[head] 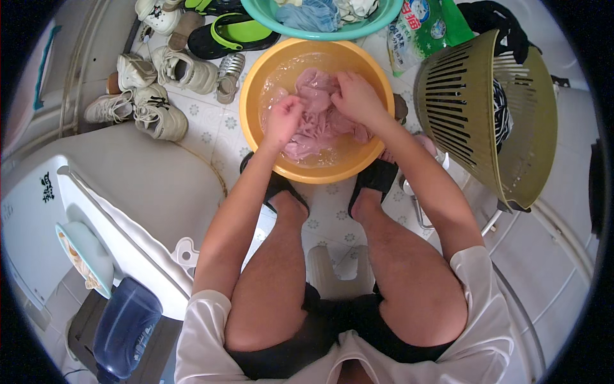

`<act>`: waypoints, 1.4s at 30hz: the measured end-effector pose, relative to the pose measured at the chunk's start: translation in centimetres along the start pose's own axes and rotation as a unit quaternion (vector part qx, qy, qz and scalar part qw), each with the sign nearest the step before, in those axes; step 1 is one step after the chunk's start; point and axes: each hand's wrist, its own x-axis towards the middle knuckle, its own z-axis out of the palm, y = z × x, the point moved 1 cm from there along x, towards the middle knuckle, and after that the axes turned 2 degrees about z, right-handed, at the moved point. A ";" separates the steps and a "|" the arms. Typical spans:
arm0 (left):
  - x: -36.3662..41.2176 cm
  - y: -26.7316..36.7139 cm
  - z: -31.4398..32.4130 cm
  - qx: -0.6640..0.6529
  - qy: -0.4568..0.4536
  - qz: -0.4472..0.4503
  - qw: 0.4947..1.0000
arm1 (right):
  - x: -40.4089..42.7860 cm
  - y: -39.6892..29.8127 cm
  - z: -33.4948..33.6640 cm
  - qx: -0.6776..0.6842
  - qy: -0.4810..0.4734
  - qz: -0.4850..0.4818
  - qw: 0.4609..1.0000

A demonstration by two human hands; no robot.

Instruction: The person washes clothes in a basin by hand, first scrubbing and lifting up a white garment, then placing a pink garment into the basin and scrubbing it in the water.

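Note:
An orange-yellow plastic basin stands on the tiled floor between my feet, with water in it. In the water lies a crumpled pink cloth, partly above the surface. My left hand is at the cloth's left side with its fingers curled in; they seem to pinch its edge. On the upper right part of the cloth, my right hand holds a fold between thumb and fingers. Beyond the basin, a turquoise basin holds blue and white clothes.
Several shoes and a black-and-green clog lie at the upper left. A green detergent bag stands at the upper right, beside an olive laundry basket with dark clothing over its rim. A blue plastic bottle is at the lower left.

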 end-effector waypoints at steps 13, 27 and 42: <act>2.0 0.7 -1.8 0.593 0.070 0.136 0.791 | 1.0 0.2 1.7 0.143 0.063 0.013 0.988; 0.2 11.5 -0.3 0.125 -0.014 0.169 0.978 | -2.8 -5.1 -10.2 0.524 0.186 -0.055 0.829; 0.7 5.0 -2.2 0.406 0.021 0.234 0.883 | -3.6 -3.7 -7.1 0.001 0.362 -0.149 0.920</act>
